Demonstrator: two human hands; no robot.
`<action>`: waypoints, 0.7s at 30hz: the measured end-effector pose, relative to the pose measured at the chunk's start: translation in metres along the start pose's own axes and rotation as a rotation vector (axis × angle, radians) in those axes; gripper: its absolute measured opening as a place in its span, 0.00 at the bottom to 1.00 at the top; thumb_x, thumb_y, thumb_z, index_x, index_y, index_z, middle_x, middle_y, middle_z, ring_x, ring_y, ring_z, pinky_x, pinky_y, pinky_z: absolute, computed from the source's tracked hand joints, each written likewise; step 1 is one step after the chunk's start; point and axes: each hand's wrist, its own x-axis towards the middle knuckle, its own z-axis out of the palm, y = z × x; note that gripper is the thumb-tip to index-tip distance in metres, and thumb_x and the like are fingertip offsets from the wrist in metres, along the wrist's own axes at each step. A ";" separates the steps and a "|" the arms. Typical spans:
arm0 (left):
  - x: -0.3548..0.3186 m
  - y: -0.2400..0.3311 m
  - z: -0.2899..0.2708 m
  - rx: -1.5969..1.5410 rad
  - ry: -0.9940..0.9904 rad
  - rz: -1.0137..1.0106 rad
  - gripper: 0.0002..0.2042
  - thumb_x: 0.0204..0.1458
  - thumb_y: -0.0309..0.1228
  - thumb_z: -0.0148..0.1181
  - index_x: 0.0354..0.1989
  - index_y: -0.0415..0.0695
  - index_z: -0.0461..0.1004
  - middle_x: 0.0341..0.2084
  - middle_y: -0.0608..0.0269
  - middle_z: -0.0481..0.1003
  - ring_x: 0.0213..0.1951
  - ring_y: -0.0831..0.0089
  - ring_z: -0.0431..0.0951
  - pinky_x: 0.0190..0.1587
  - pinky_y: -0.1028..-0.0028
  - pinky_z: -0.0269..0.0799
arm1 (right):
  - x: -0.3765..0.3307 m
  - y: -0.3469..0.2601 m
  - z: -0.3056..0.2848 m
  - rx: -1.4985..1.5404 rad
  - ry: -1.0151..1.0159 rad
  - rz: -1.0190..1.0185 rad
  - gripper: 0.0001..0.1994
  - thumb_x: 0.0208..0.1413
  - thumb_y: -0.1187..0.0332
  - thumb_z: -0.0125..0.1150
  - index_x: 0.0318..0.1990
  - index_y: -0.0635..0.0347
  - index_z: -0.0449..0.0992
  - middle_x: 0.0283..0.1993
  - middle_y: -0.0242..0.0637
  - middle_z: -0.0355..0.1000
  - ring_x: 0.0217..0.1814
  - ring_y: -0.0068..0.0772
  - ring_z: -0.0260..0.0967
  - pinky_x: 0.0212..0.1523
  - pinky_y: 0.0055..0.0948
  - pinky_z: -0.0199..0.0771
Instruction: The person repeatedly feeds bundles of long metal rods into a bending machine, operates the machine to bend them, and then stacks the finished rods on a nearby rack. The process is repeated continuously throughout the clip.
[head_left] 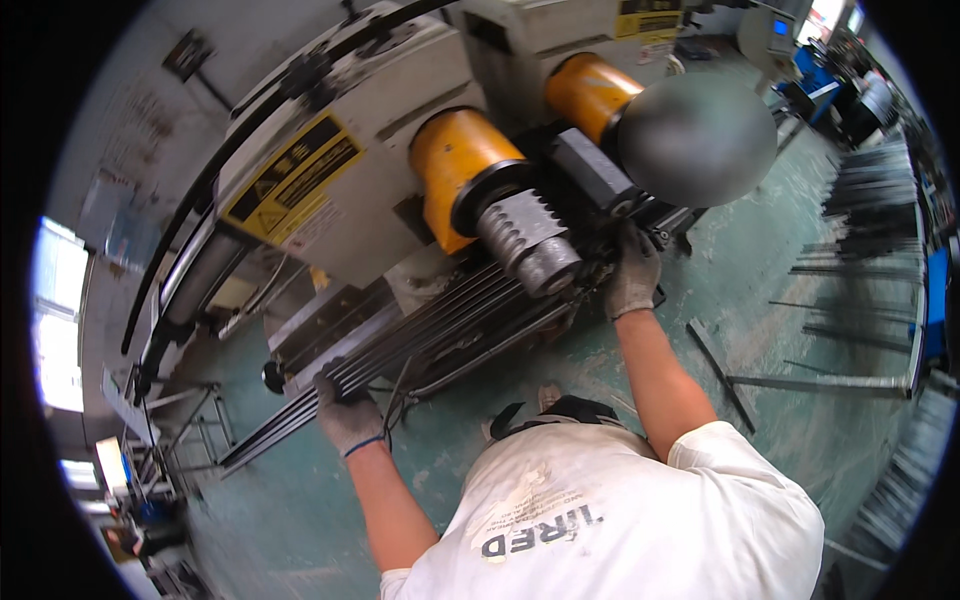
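A bundle of several long dark metal bars [420,335] lies across the front of a large cream machine [360,170], running from lower left up toward its grooved steel rollers [530,240]. My left hand [345,405], in a grey work glove, is closed around the bars near their lower left end. My right hand [632,275], also gloved, grips the bars' other end beside the rollers, under a dark clamp block [590,165]. Two yellow cylinders [465,160] sit behind the rollers.
A grey dome-shaped cover [697,138] sticks out at the upper right. Loose metal bars [720,370] lie on the green floor to my right, with racks of dark bars [870,220] further right. A metal frame stand [195,420] is at the left.
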 end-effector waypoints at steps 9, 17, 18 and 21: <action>-0.030 0.024 0.012 -0.110 -0.234 -0.169 0.15 0.74 0.36 0.57 0.60 0.41 0.79 0.58 0.50 0.82 0.63 0.53 0.79 0.72 0.47 0.71 | 0.058 0.058 -0.094 -1.080 -0.141 -0.601 0.25 0.78 0.57 0.56 0.71 0.67 0.75 0.73 0.47 0.73 0.70 0.36 0.72 0.73 0.36 0.71; 0.029 0.181 -0.122 -0.124 0.007 0.065 0.17 0.76 0.38 0.50 0.60 0.38 0.76 0.56 0.50 0.81 0.62 0.51 0.79 0.73 0.48 0.69 | -0.068 0.050 -0.095 -0.515 0.041 0.033 0.25 0.74 0.51 0.61 0.63 0.63 0.83 0.57 0.36 0.83 0.55 0.32 0.78 0.58 0.32 0.73; 0.040 0.202 -0.136 -0.143 0.004 0.085 0.16 0.76 0.38 0.51 0.57 0.39 0.76 0.56 0.50 0.81 0.61 0.51 0.79 0.73 0.48 0.69 | -0.068 0.067 -0.117 -0.531 0.048 0.067 0.23 0.73 0.51 0.63 0.61 0.62 0.84 0.52 0.33 0.82 0.50 0.30 0.76 0.52 0.31 0.71; 0.078 0.268 -0.202 -0.184 -0.070 0.124 0.14 0.73 0.39 0.54 0.53 0.41 0.78 0.54 0.52 0.82 0.59 0.52 0.80 0.71 0.49 0.71 | -0.074 0.117 -0.171 -0.604 0.078 0.175 0.22 0.72 0.51 0.65 0.56 0.62 0.85 0.43 0.29 0.80 0.39 0.25 0.70 0.41 0.30 0.67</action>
